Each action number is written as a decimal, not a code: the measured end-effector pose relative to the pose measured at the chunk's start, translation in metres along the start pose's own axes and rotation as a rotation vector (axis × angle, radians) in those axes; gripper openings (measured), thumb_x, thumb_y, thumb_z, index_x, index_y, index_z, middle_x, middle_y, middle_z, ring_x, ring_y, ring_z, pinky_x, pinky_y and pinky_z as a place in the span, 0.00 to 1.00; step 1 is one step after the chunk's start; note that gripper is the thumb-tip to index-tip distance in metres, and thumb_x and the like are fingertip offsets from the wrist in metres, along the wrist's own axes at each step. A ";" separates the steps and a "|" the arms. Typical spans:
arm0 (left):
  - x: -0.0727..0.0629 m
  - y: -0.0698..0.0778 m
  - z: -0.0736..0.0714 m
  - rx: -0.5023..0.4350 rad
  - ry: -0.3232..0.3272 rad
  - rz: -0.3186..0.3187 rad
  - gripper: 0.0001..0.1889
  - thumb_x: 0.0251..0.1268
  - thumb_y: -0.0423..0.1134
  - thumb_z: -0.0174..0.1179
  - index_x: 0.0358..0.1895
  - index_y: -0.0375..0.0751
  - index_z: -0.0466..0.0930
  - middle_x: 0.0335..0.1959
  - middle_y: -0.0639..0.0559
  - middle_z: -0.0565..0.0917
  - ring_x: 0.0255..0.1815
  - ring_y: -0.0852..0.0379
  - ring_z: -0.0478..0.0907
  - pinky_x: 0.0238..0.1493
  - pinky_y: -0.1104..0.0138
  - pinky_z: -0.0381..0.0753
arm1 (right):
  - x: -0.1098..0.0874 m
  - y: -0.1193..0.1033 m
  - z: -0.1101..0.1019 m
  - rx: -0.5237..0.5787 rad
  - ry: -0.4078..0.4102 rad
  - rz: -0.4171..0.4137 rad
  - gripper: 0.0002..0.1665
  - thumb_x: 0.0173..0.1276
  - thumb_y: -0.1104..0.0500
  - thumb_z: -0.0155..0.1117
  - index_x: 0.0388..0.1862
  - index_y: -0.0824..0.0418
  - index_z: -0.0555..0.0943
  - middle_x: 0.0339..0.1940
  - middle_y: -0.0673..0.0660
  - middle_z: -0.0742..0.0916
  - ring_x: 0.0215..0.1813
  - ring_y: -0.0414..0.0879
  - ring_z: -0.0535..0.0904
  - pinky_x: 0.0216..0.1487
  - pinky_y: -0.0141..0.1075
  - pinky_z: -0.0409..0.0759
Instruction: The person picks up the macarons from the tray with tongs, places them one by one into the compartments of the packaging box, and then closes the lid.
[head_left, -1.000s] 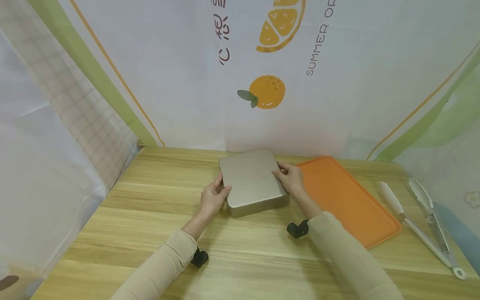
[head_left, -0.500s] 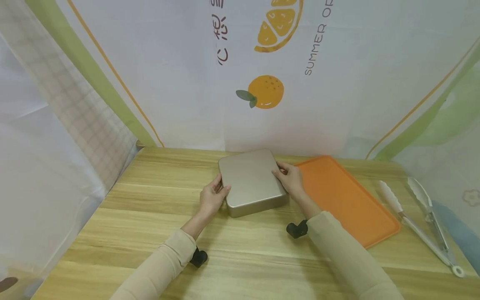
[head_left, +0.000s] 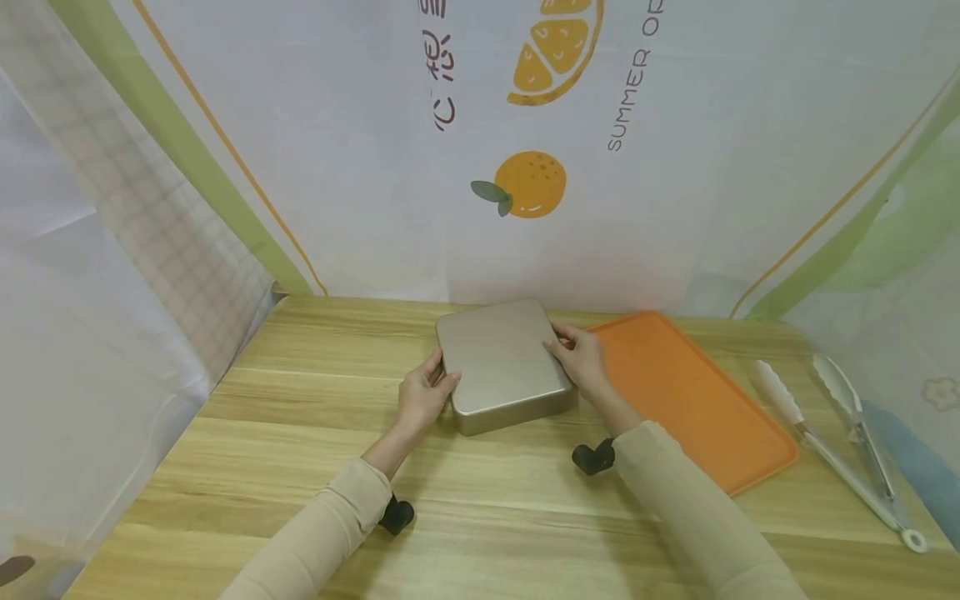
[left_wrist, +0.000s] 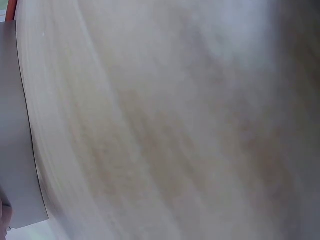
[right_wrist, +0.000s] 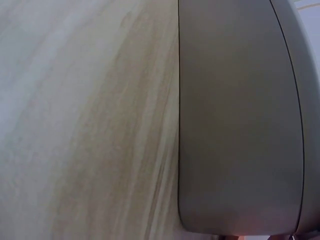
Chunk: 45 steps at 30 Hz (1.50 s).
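Observation:
A champagne-coloured metal box [head_left: 506, 354] with rounded corners and a smooth flat top sits on the wooden table, slightly turned. My left hand [head_left: 426, 396] grips its left side, thumb at the top edge and fingers down the side wall. On the opposite side, my right hand [head_left: 583, 358] holds it likewise, its thumb lying over the top edge. The side wall of the metal box [right_wrist: 237, 120] fills much of the right wrist view, with a thin dark line along its upper edge. In the left wrist view, fingers [left_wrist: 5, 215] barely show at the lower left corner.
An orange tray [head_left: 697, 400] with a low raised rim lies to the right, partly behind the right forearm. Farther right are spread metal tongs [head_left: 847, 467] with pale scalloped tips. A printed cloth [head_left: 360, 167] hangs close behind the table's back edge.

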<state>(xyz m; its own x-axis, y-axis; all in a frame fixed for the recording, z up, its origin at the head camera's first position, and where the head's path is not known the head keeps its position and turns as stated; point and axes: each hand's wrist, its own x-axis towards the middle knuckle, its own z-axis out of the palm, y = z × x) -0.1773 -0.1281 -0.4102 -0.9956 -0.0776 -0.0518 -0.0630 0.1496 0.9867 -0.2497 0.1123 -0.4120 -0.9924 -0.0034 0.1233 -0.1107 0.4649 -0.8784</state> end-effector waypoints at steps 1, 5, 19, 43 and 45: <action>0.000 0.000 0.000 0.003 0.002 0.003 0.34 0.66 0.31 0.56 0.72 0.31 0.50 0.72 0.39 0.56 0.72 0.48 0.58 0.63 0.68 0.68 | 0.000 0.000 0.000 0.000 -0.003 -0.003 0.25 0.65 0.60 0.63 0.60 0.65 0.76 0.55 0.64 0.83 0.44 0.54 0.82 0.36 0.33 0.84; 0.000 0.000 -0.001 0.016 0.003 0.005 0.34 0.66 0.32 0.56 0.71 0.31 0.51 0.72 0.39 0.56 0.71 0.47 0.59 0.63 0.69 0.68 | -0.001 0.000 0.001 0.028 -0.019 0.001 0.25 0.65 0.60 0.63 0.60 0.66 0.75 0.55 0.63 0.82 0.43 0.53 0.82 0.35 0.31 0.83; 0.001 -0.004 0.006 0.039 0.072 0.047 0.31 0.66 0.31 0.55 0.70 0.30 0.54 0.70 0.38 0.59 0.69 0.47 0.62 0.59 0.69 0.71 | -0.003 0.003 0.010 -0.019 0.102 -0.076 0.21 0.66 0.61 0.62 0.56 0.70 0.77 0.50 0.66 0.84 0.43 0.54 0.82 0.41 0.34 0.83; 0.000 -0.003 0.017 0.135 0.215 0.087 0.25 0.69 0.32 0.52 0.66 0.28 0.61 0.65 0.36 0.67 0.64 0.46 0.68 0.56 0.66 0.75 | -0.005 0.002 0.010 -0.052 0.077 -0.031 0.22 0.68 0.57 0.60 0.57 0.69 0.77 0.54 0.65 0.82 0.54 0.56 0.80 0.53 0.45 0.80; 0.001 -0.004 0.017 0.136 0.217 0.088 0.25 0.69 0.32 0.52 0.66 0.28 0.61 0.64 0.36 0.67 0.64 0.46 0.68 0.57 0.66 0.75 | -0.004 0.002 0.010 -0.047 0.079 -0.026 0.22 0.68 0.57 0.60 0.57 0.68 0.77 0.54 0.65 0.83 0.54 0.56 0.80 0.53 0.45 0.80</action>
<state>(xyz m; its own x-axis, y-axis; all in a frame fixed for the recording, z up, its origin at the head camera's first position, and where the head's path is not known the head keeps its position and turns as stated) -0.1787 -0.1122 -0.4164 -0.9605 -0.2661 0.0820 -0.0001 0.2947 0.9556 -0.2466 0.1042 -0.4190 -0.9816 0.0534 0.1835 -0.1318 0.5063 -0.8523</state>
